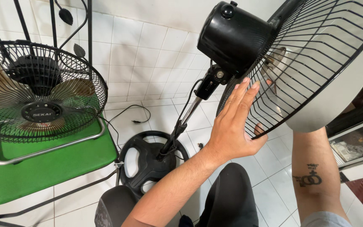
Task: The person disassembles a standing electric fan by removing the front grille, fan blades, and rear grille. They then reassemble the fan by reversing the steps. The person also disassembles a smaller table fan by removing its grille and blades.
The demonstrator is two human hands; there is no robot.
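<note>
A black pedestal fan is tilted toward me, its motor housing [234,35] up at the top centre and its wire guard [316,54] filling the upper right. My left hand [232,124] lies flat against the back of the guard, fingers straight and close together, thumb hooked at the rim. My right forearm [314,164] rises behind the guard's grey rim [337,92]. That hand is mostly hidden on the fan's front side. Only skin-coloured bits show through the wires [259,128].
The fan's pole [181,124] runs down to a round black base [148,157] on the white tile floor, with a loose cord [131,115] nearby. A small floor fan [38,92] sits on a green chair seat [43,168] at the left. A low cabinet [358,143] stands at the right. My knees [227,193] are below.
</note>
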